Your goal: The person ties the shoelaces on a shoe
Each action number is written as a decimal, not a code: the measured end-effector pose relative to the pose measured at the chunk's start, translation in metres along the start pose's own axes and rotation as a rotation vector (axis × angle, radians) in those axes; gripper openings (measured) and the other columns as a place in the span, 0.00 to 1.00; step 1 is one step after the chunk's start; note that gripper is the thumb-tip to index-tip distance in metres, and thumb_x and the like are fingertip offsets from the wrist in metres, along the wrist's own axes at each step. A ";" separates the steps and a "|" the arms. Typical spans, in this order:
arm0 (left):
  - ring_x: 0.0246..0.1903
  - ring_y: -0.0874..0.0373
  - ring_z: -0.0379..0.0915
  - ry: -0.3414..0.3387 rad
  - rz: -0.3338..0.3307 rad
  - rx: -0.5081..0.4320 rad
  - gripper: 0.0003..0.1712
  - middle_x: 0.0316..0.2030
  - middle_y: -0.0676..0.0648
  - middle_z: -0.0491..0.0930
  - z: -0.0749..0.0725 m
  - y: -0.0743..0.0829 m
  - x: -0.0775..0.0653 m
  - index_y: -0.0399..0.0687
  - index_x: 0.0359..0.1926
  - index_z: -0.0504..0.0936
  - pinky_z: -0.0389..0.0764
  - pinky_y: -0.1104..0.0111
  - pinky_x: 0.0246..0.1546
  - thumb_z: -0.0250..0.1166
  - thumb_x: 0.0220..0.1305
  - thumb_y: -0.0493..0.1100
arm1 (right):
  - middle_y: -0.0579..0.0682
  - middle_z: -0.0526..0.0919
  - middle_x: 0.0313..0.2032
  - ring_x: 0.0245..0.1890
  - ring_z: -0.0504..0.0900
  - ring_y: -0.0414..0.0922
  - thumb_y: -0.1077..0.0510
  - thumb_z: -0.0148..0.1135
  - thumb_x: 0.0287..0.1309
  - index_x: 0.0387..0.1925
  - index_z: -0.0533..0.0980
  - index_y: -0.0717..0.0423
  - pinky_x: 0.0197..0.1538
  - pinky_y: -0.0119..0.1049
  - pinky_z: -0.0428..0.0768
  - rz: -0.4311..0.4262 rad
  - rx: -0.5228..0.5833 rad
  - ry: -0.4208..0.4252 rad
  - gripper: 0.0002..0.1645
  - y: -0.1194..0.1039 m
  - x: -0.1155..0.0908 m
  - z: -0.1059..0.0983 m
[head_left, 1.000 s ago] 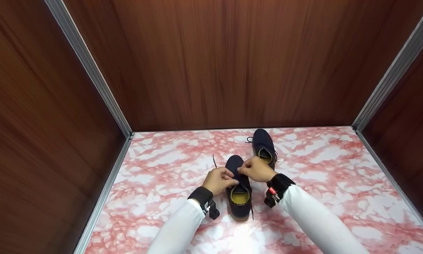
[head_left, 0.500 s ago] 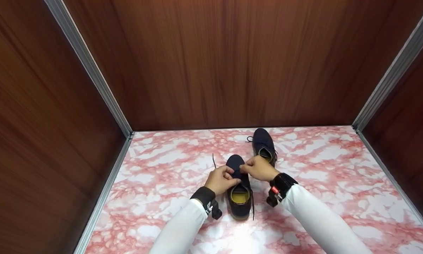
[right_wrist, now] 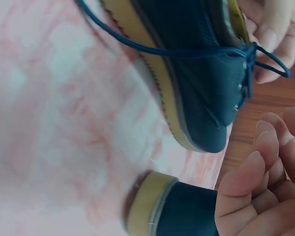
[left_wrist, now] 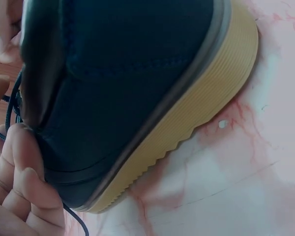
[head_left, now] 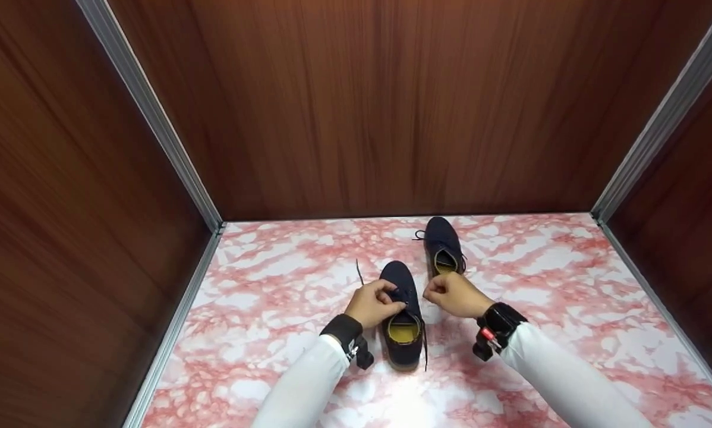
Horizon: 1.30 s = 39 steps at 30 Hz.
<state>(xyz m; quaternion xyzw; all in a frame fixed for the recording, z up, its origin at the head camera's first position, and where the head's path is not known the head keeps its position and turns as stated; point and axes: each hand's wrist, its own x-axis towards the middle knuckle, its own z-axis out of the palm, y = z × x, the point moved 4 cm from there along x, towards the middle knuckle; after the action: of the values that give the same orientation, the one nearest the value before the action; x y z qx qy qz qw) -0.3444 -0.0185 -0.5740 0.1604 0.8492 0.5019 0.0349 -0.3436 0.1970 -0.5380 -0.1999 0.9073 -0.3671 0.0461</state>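
Observation:
A dark navy lace-up shoe (head_left: 405, 356) with a tan sole and yellow lining stands upright, toe pointing away. My left hand (head_left: 371, 304) is at its lacing, fingers curled, with the shoelace (right_wrist: 273, 64) between thumb and forefinger in the right wrist view. A small loop of lace stands out from the eyelets there. One lace end trails down the shoe's right side; another sticks out beyond my left hand. Off to the right of this shoe, my right hand (head_left: 457, 294) has loosely curled fingers and no lace in them. It overlaps the heel of the second shoe (head_left: 441, 232).
The second navy shoe stands farther back and to the right, with a lace loop out on its left. Both shoes are on a red-and-white marbled surface (head_left: 273, 297). Brown wood-look panels (head_left: 356, 107) with grey metal corner strips (head_left: 160, 119) enclose the back and sides.
My right hand has drawn back from the front shoe's laces, moving right and slightly toward me. My left hand has shifted slightly right and stays at the lacing. Both shoes stay put.

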 end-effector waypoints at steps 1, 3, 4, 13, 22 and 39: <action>0.25 0.68 0.72 -0.002 -0.004 0.004 0.22 0.27 0.51 0.82 0.000 0.000 0.000 0.43 0.49 0.85 0.72 0.76 0.31 0.79 0.57 0.47 | 0.43 0.82 0.24 0.24 0.73 0.34 0.59 0.67 0.66 0.30 0.84 0.59 0.32 0.28 0.73 -0.014 -0.005 -0.008 0.09 0.001 -0.002 0.002; 0.25 0.68 0.71 -0.006 -0.025 0.016 0.22 0.27 0.53 0.80 0.001 0.000 0.001 0.45 0.47 0.84 0.72 0.76 0.30 0.79 0.57 0.50 | 0.46 0.85 0.25 0.25 0.74 0.33 0.60 0.68 0.65 0.30 0.85 0.58 0.33 0.28 0.74 -0.039 -0.005 -0.026 0.07 0.002 -0.006 0.007; 0.25 0.67 0.71 -0.005 -0.038 0.022 0.22 0.27 0.54 0.79 0.001 0.000 0.001 0.46 0.47 0.84 0.72 0.75 0.30 0.79 0.57 0.52 | 0.46 0.86 0.26 0.26 0.75 0.32 0.60 0.68 0.64 0.31 0.85 0.57 0.34 0.27 0.75 -0.049 -0.003 -0.037 0.07 0.002 -0.008 0.010; 0.30 0.64 0.70 0.055 -0.104 0.069 0.18 0.29 0.57 0.73 0.002 0.002 0.000 0.49 0.38 0.81 0.72 0.71 0.35 0.71 0.64 0.57 | 0.45 0.86 0.29 0.27 0.77 0.32 0.57 0.71 0.63 0.31 0.83 0.53 0.35 0.27 0.76 -0.050 -0.009 -0.043 0.06 0.003 -0.013 0.027; 0.31 0.65 0.70 0.009 -0.043 0.020 0.18 0.31 0.53 0.74 0.000 0.003 0.000 0.43 0.49 0.80 0.73 0.73 0.37 0.72 0.60 0.42 | 0.44 0.83 0.30 0.26 0.73 0.32 0.56 0.73 0.62 0.29 0.80 0.51 0.34 0.28 0.73 -0.061 0.006 -0.033 0.09 0.000 -0.011 0.034; 0.27 0.64 0.80 -0.096 -0.116 -0.154 0.31 0.37 0.42 0.88 -0.011 0.000 -0.001 0.38 0.59 0.74 0.79 0.74 0.27 0.77 0.57 0.36 | 0.56 0.83 0.25 0.19 0.82 0.43 0.68 0.63 0.65 0.32 0.76 0.60 0.24 0.42 0.85 -0.053 0.194 -0.101 0.06 -0.002 -0.015 0.023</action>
<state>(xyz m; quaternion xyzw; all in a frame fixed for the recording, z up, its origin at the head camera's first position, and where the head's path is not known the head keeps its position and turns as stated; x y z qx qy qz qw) -0.3461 -0.0284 -0.5688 0.1315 0.8134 0.5544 0.1168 -0.3240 0.1867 -0.5544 -0.2369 0.8583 -0.4437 0.1014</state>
